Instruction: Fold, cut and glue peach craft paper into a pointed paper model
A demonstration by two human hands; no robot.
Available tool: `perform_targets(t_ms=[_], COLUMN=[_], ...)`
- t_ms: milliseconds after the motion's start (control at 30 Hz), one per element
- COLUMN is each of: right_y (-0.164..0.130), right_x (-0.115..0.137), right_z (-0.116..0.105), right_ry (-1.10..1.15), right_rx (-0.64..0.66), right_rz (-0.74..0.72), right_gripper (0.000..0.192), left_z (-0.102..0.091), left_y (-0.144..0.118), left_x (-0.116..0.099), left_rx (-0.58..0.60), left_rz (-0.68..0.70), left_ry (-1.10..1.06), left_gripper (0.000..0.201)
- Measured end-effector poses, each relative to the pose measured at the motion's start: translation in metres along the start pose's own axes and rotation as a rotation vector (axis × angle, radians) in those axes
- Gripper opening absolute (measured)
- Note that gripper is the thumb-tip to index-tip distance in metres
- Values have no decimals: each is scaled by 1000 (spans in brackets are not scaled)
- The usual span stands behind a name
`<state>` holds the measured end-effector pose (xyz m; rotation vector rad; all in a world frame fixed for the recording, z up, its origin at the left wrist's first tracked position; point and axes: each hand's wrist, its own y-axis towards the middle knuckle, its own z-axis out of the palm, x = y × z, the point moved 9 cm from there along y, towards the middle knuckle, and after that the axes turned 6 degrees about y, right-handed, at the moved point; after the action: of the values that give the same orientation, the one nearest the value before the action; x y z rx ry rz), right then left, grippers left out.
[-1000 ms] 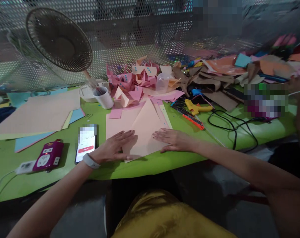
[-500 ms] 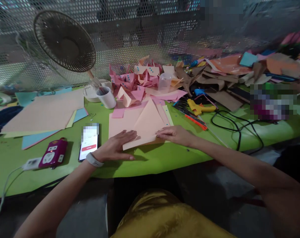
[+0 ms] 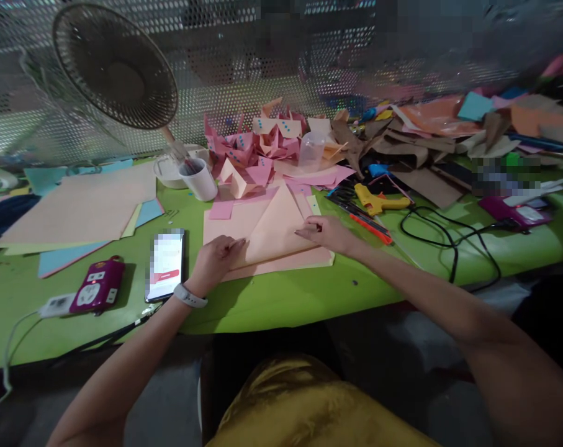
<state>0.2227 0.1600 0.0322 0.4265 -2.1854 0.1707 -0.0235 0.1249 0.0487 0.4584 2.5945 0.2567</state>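
Observation:
A peach sheet of paper (image 3: 274, 230), folded to a peak at the top with a straight lower edge, lies on a larger peach sheet (image 3: 216, 233). At its lower left corner, my left hand (image 3: 215, 259) is closed, fingers curled and thumb along the paper. Over its right side, my right hand (image 3: 326, 234) has its thumb and fingertips pinched on the paper's edge. Behind them is a pile of pink and peach folded paper pieces (image 3: 239, 146), some with blue dots. A small pink paper square (image 3: 221, 209) lies near the folded paper's left side.
A phone (image 3: 166, 264) and a purple power socket (image 3: 97, 285) lie to the left, below stacked paper sheets (image 3: 76, 208). A fan (image 3: 118, 68) and a white cup with brushes (image 3: 200, 180) stand behind. Rightward are a yellow glue gun (image 3: 378, 200), an orange cutter (image 3: 370, 229) and a looped black cable (image 3: 453, 239).
The paper's lower edge has been folded up. My left hand has gone from lying flat to closed on the left corner, and my right hand has shifted slightly up.

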Motion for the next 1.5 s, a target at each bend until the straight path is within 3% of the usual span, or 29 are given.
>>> perform_targets(t_ms=[300, 500, 633, 833, 900, 967, 1033, 1100, 1167, 1300, 1500], right_y=[10, 20, 21, 18, 18, 19, 20, 20, 21, 24, 26], right_x=[1, -6, -6, -4, -3, -3, -4, -5, -6, -9, -16], right_z=[7, 8, 9, 9, 9, 8, 8, 9, 10, 7, -5], right_ry=[-357, -419, -447, -468, -474, -492, -506, -508, -500, -465, -387], right_rx=[-170, -122, -180, -249, -248, -254, -263, -260, -250, -244, -212], right_rz=[-55, 18, 5, -9, -7, 2, 9, 2, -9, 25, 95], right_gripper=[27, 30, 29, 26, 24, 24, 24, 24, 25, 25, 33], left_z=[9, 10, 10, 9, -1, -16, -15, 7, 30, 54, 55], left_y=[12, 18, 20, 18, 17, 14, 10, -1, -13, -18, -15], left_x=[-1, 11, 16, 22, 20, 5, -24, -52, -67, -67, -61], left_rx=[102, 144, 166, 149, 81, -59, -99, 39, 193, 313, 326], left_rz=[-101, -173, -213, -250, -257, -162, 83, 377, 562, 606, 562], left_ry=[445, 458, 443, 387, 378, 411, 427, 409, 391, 400, 373], left_gripper=[41, 37, 36, 38, 43, 50, 52, 58, 68, 79, 80])
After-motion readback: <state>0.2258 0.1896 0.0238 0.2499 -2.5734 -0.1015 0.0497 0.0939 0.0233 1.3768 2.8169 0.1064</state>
